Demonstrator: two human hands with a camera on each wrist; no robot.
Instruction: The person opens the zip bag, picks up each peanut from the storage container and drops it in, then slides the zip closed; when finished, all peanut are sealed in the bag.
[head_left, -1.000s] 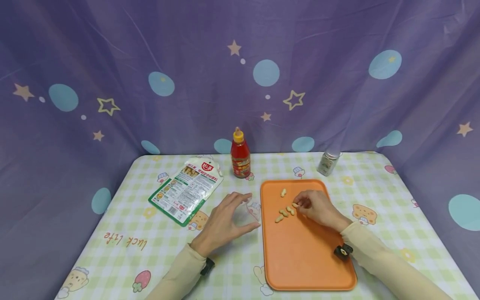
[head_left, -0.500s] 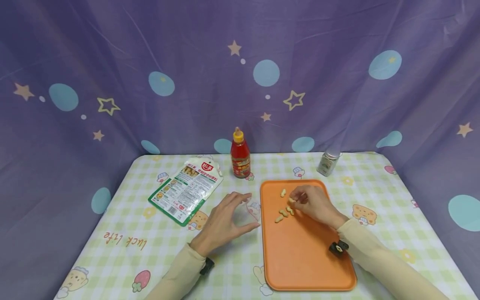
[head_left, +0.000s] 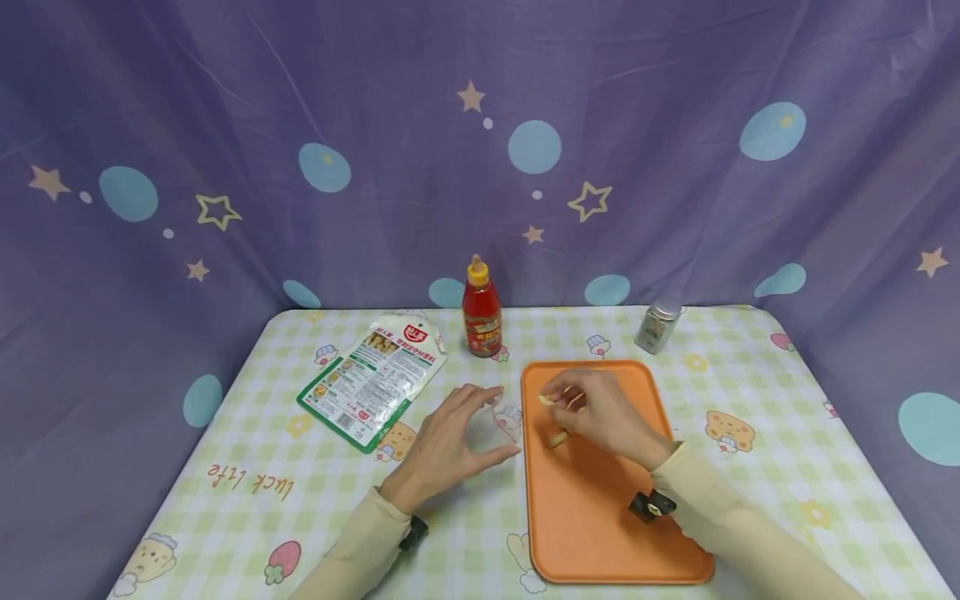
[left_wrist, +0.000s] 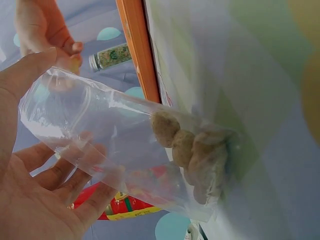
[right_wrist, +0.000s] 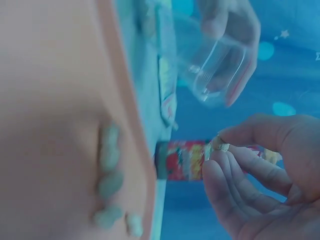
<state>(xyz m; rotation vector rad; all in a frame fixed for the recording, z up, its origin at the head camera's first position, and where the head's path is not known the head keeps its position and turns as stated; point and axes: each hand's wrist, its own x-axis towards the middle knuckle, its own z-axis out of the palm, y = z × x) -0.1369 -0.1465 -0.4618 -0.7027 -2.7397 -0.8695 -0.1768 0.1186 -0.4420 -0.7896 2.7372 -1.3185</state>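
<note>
My left hand holds a clear plastic bag by its mouth, thumb on one side and fingers on the other, so the mouth gapes. Several peanuts lie at the bottom of the bag. Between thumb and fingertips, my right hand pinches a peanut above the left part of the orange tray, near the bag. On the tray lie several more peanuts, mostly hidden by the right hand in the head view.
Behind the tray stand a red sauce bottle with a yellow cap and, further right, a small spice jar. A flat green-and-white food pouch lies left of the bag. The tablecloth is checked.
My right hand has lifted a peanut off the tray and carried it left towards the bag. The left hand has stayed in place with the bag.
</note>
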